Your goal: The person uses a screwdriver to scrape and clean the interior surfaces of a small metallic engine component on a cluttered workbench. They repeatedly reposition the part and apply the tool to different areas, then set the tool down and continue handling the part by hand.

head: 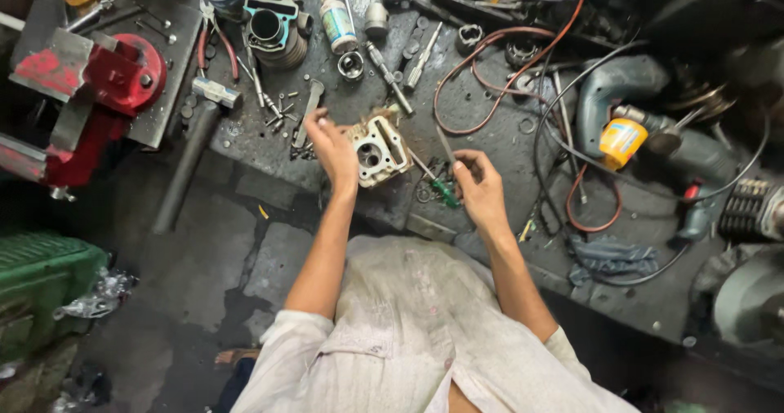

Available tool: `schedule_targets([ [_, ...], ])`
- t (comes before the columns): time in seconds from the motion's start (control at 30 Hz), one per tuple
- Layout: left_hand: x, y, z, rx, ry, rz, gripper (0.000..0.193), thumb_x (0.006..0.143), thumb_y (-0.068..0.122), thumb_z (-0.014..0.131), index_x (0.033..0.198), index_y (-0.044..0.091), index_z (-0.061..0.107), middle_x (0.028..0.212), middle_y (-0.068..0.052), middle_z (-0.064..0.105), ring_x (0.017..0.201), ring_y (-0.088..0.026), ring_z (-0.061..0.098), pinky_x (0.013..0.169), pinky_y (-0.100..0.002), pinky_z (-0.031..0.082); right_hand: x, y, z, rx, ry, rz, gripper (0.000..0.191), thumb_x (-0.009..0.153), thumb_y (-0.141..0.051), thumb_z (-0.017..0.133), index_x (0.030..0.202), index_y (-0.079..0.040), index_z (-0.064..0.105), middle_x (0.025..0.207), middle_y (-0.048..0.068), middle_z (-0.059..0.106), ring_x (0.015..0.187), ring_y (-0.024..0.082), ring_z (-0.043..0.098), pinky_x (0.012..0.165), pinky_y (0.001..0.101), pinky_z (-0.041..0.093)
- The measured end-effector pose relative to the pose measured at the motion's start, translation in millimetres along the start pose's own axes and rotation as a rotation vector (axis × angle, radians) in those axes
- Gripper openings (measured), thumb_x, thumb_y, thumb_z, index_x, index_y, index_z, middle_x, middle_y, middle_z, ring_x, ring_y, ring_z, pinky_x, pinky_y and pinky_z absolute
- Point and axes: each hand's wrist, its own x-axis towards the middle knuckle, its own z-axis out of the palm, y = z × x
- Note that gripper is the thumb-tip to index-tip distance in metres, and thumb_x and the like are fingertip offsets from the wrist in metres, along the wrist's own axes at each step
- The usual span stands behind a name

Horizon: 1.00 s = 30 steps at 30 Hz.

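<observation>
A pale, stained shirt (425, 331) is seen nearest the camera, with both bare forearms stretched forward from it onto a dark, oily workbench (490, 135). The left hand (333, 150) is laid against the left side of a small engine cylinder head (377, 150), fingers curled over its upper edge and clamped on the casting. The right hand (478, 186) is held to the right of the cylinder head, well clear of it, with fingers pinched together on a thin metal rod (445, 145) that is pointed up and away from the body. A green-handled screwdriver (437, 183) is lain between the cylinder head and the right hand; whether it is touched by that hand cannot be told.

The cylinder head is shown as a squarish, pale, grimy aluminium casting with a round port and a rectangular opening on its upper face. It is rested near the front edge of the bench.

Beyond the cylinder head, a finned cylinder barrel (273, 33) is stood, and a hammer (196, 147) and a red bench vise (90, 86) are found far to its left. A blue electric drill (645, 111) is lain far to its right among tangled cables. The underside of the cylinder head is hidden, and the small parts scattered behind it are too small to be identified.
</observation>
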Motion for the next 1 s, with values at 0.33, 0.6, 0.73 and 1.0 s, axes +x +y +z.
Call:
schedule_targets([
  [0.33, -139.7, 20.4, -42.7, 0.049, 0.075, -0.065, 0.048, 0.096, 0.014, 0.070, 0.132, 0.000, 0.041, 0.099, -0.005, 0.050, 0.088, -0.013, 0.051, 0.086, -0.029, 0.047, -2.3, 37.2, -83.9, -0.110, -0.146, -0.072, 0.027, 0.105, -0.017, 0.063, 0.128, -0.003, 0.062, 0.092, 0.002, 0.071, 0.076, 0.001, 0.056, 0.066, 0.0194, 0.043],
  [0.6, -111.4, 74.6, -48.0, 0.327, 0.027, 0.225, 0.017, 0.095, 0.013, 0.073, 0.109, 0.007, 0.065, 0.103, -0.007, 0.070, 0.097, -0.019, 0.068, 0.088, -0.033, 0.054, -10.0, 10.2, -61.8, -0.062, -0.193, 0.204, 0.027, 0.101, -0.023, 0.058, 0.122, -0.006, 0.063, 0.078, 0.006, 0.072, 0.046, 0.005, 0.037, 0.041, 0.0234, 0.028],
  [0.73, -53.4, 89.3, -32.8, 0.536, -0.371, 0.406, 0.029, 0.092, 0.025, 0.073, 0.114, 0.008, 0.066, 0.109, -0.014, 0.070, 0.105, -0.036, 0.065, 0.092, -0.044, 0.047, -11.9, -0.8, -33.7, -0.071, -0.245, 0.176, 0.029, 0.104, -0.026, 0.055, 0.123, -0.005, 0.063, 0.083, 0.008, 0.074, 0.047, 0.004, 0.038, 0.041, 0.0218, 0.029],
  [1.0, 45.9, 78.9, -15.6, 1.015, -1.121, 0.038, 0.070, 0.094, 0.072, 0.048, 0.132, 0.014, 0.064, 0.123, -0.021, 0.070, 0.115, -0.040, 0.066, 0.099, -0.049, 0.050, -17.4, -11.6, 12.8, 0.058, -0.109, 0.031, 0.038, 0.111, -0.031, 0.053, 0.117, 0.002, 0.070, 0.082, 0.000, 0.062, 0.055, 0.004, 0.045, 0.047, 0.0211, 0.033],
])
